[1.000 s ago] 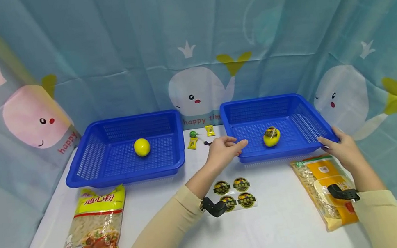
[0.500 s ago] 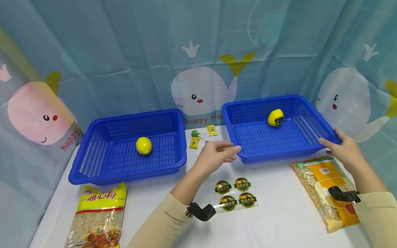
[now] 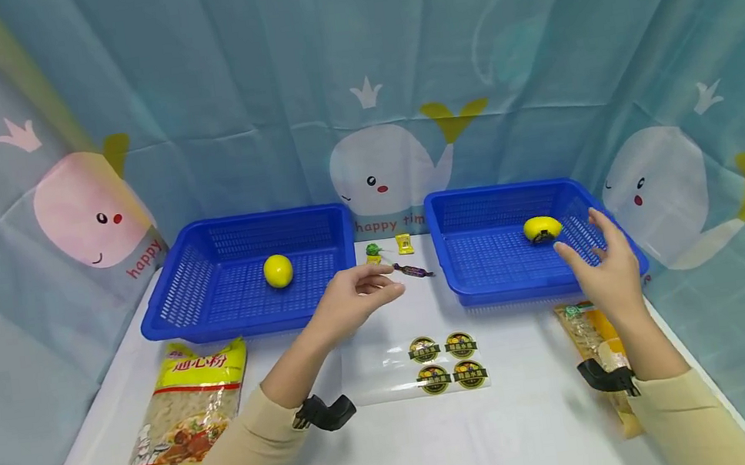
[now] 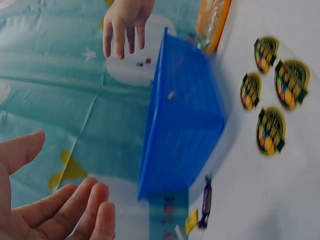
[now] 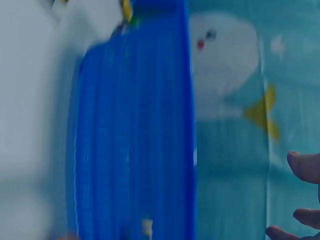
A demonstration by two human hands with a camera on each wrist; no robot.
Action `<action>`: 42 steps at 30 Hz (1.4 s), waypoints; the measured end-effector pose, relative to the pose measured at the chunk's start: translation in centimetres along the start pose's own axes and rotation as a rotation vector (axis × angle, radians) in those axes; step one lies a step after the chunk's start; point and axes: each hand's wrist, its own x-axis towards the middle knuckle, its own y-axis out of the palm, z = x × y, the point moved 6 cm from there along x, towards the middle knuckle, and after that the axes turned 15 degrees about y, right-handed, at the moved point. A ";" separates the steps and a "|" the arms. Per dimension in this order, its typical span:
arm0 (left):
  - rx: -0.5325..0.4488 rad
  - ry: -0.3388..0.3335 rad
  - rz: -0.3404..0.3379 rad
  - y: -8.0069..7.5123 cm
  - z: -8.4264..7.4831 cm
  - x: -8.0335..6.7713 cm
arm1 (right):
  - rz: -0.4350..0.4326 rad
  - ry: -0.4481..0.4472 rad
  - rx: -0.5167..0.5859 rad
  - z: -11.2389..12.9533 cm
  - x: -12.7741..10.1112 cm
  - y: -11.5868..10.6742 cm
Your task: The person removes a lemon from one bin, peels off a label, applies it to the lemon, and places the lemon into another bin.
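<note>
Two blue mesh baskets stand side by side at the back of the white table. The left basket [image 3: 244, 326] holds a yellow ball [image 3: 278, 270]. In the right basket [image 3: 512, 291] [image 4: 185, 125] a yellow fruit with a dark sticker [image 3: 542, 228] lies near the back right. My left hand [image 3: 365, 289] [image 4: 55, 210] hovers between the baskets with relaxed fingers and holds nothing. My right hand [image 3: 591, 252] [image 4: 125, 25] hangs over the right basket's front right part, fingers spread and empty. The right wrist view is blurred; only the basket wall [image 5: 135, 140] and a few fingertips [image 5: 300, 200] show.
Small wrapped candies [image 3: 412, 269] lie between the baskets. A clear sheet with round stickers [image 3: 444, 362] lies at the centre front. A yellow pasta bag [image 3: 185, 410] is at the front left, an orange bag [image 3: 590, 330] at the front right. A whale-print curtain backs the table.
My left hand drew back from the right basket's left corner toward the left. My right hand let go of the basket's right corner and rose over it. The fruit rolled to the back right.
</note>
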 end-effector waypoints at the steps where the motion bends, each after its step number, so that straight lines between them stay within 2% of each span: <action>1: 0.011 0.003 -0.009 -0.6 0.0 -0.1 | 0.020 -0.015 0.017 0.7 -0.4 0.6; 6: 0.029 -0.008 -0.051 -3.5 0.5 -0.4 | 0.142 -0.087 0.066 3.9 -2.2 3.7; 13: 0.049 -0.106 -0.137 -7.5 1.7 0.6 | 0.312 -0.191 0.120 8.1 -4.8 7.2; 19: 0.086 -0.164 -0.153 -11.0 3.1 1.5 | 0.480 -0.206 0.163 10.7 -6.3 11.1; 24: 0.124 -0.211 -0.143 -13.2 3.8 2.6 | 0.582 -0.182 0.144 11.9 -6.9 15.0; 32: 0.010 -0.317 -0.123 -15.6 6.5 4.7 | 0.719 -0.096 0.190 12.2 -7.3 21.1; 35: 0.001 -0.352 -0.106 -16.3 7.7 5.3 | 0.760 -0.068 0.180 12.1 -7.6 23.5; 38: 0.036 -0.385 -0.064 -16.7 9.0 5.7 | 0.817 -0.034 0.192 12.0 -8.0 25.6; 42: 0.116 -0.439 0.044 -16.6 10.9 5.5 | 0.852 0.023 0.213 11.9 -8.6 27.4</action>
